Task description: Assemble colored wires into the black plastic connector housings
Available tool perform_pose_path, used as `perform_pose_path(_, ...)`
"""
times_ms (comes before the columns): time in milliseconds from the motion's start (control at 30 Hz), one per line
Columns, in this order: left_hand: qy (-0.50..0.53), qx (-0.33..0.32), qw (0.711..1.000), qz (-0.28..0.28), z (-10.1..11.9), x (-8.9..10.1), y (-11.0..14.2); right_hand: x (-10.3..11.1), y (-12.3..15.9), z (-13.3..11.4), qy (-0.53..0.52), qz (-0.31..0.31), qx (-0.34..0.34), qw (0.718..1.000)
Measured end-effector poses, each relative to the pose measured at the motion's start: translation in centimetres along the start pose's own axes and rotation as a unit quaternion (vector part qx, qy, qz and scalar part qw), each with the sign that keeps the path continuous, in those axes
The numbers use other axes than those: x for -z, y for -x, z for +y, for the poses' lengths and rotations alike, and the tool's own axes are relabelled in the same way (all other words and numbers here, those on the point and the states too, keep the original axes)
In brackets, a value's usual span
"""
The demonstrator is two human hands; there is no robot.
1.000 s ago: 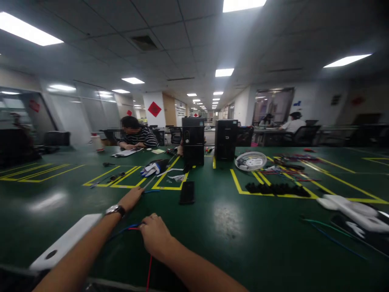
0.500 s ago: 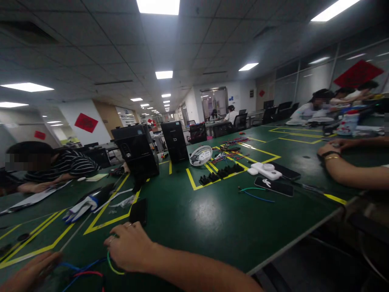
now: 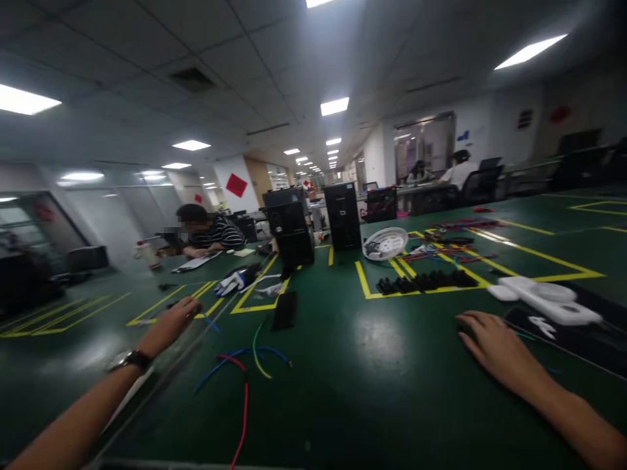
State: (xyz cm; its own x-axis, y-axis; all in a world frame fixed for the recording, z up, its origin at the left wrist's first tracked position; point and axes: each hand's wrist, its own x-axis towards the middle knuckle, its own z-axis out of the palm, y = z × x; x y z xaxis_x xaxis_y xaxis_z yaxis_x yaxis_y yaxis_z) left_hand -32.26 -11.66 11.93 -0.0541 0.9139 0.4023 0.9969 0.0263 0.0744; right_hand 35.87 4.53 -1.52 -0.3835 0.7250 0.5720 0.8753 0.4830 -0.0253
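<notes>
My left hand reaches forward over the green table, fingers stretched out together, tips beside a short blue wire; a watch is on that wrist. My right hand lies palm down far to the right, fingers flat, over thin green and blue wires that show on either side of it. Between my hands, a loose bunch of blue, red and green wires rests on the table, untouched.
A black phone and white gloves lie ahead in yellow-taped boxes. Two black computer towers, a white fan, a row of black connectors and a white device stand beyond. A person in a striped shirt sits opposite.
My right hand let go of the coloured wires and moved far right onto the table. My left hand stretched forward again. The camera swung back left.
</notes>
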Motion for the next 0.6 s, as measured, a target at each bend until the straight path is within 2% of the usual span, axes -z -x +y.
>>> perform_pose_path(67,-0.022,0.000,1.000,-0.012,-0.5,1.4,0.5,-1.1,-0.3,0.3,0.015,0.005,0.000,1.000)
perform_pose_path(167,-0.006,-0.033,0.995,-0.090,1.6,2.1,2.3,-1.8,-0.7,0.1,0.049,0.014,-0.002,0.999)
perform_pose_path(267,0.035,-0.067,0.981,-0.177,5.1,0.3,4.7,-2.5,-0.4,0.9,0.066,-0.003,-0.009,0.998)
perform_pose_path(400,0.039,-0.067,0.975,-0.207,8.7,-3.7,6.5,-4.2,0.3,2.7,0.048,-0.024,-0.032,0.998)
perform_pose_path(500,0.007,-0.094,0.970,-0.223,9.4,-5.3,6.0,-4.8,0.4,3.0,0.037,-0.022,-0.029,0.999)
perform_pose_path(600,-0.017,-0.108,0.967,-0.229,8.5,-5.4,4.9,-4.4,0.3,2.5,0.024,-0.017,-0.024,0.999)
